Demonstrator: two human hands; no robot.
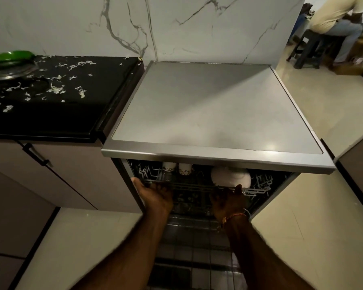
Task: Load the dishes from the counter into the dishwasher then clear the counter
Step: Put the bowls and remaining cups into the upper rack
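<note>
Your upper rack (197, 186) sits almost fully inside the dishwasher (218, 114), just under its steel top, and you have both hands on the rack's front rail: the left hand (155, 195) wraps it near the left corner, the right hand (228, 200) grips it just below the white bowl (231, 176). That bowl lies upturned at the rack's right side; two patterned cups (177, 167) stand inverted toward the rack's left rear.

If you shove the rack unevenly, one hand leading, it may skew on its runners and jam. A hard push could rattle the cups together or tip the bowl off its tines. Your fingertips curl over the rail, so they could get pinched against the dishwasher's frame as the rack seats.

Below the rack, the open door (197, 237) lies flat between you and the dishwasher; you are leaning over it and could knock it.

To the left of the dishwasher, the black tabletop (50, 114) is strewn with pale scraps (57, 88), with a green-rimmed lid (11, 63) at its far left corner. Another person sits on a stool (310, 47) well off to the dishwasher's right.
</note>
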